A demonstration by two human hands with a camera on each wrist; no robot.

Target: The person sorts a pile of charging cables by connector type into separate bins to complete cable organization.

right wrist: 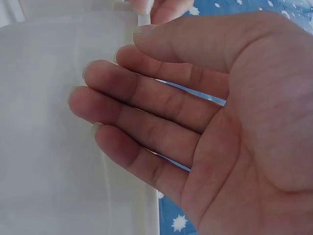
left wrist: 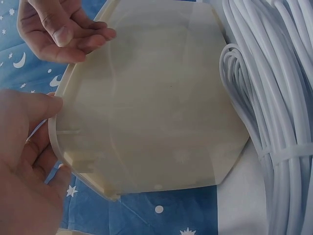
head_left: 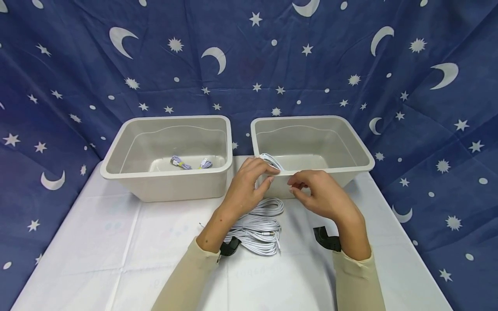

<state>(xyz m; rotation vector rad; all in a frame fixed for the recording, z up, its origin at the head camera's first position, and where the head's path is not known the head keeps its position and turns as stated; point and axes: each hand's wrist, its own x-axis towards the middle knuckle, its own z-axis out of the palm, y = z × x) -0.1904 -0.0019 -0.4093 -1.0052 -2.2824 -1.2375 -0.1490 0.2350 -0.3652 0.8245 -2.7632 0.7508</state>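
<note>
No text, label, brand or number is legible in any of the three views. Faint marks resembling lettering show on the white cloth of the table, toward its near side between the sleeves; they are too pale to read. Yellow bands on the small cable bundles in the left bin are too small for any marking to be made out. The blue backdrop bears printed figures only: white crescent moons, pointed stars and dots, repeated across the fabric.
</note>
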